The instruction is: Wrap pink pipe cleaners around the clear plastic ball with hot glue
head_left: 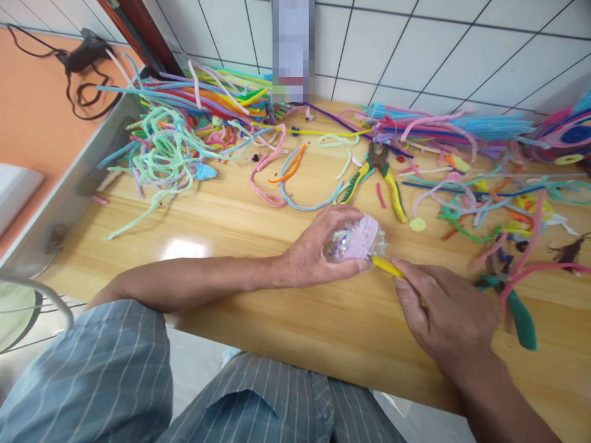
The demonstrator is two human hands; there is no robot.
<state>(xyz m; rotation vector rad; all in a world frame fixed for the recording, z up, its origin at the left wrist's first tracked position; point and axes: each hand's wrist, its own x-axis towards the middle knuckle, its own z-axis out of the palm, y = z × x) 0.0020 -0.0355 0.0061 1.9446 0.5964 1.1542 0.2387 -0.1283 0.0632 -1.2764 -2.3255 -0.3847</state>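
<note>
Near the middle of the table, my left hand (307, 249) is curled around a clear, rounded plastic-looking piece (340, 243) with glittery bits and a lilac patch (364, 237) on it. Whether it is a cup or a ball, I cannot tell. Pinched in my right hand (446, 304) is a slim yellow-handled tool (386, 266). Its tip meets the lower right side of the clear piece, close to my left thumb; the kind of tip is hidden. Just beyond the hands lie pliers with yellow-and-green handles (394, 194), their jaws pointing to the wall.
Tangled pale green pipe cleaners (168, 147) lie at the left, before a pile of coloured ones (207, 92). A blue bundle (489, 126) rests at the back right. Green-handled pliers (521, 317) lie beside my right hand. A tiled wall (369, 43) bounds the table.
</note>
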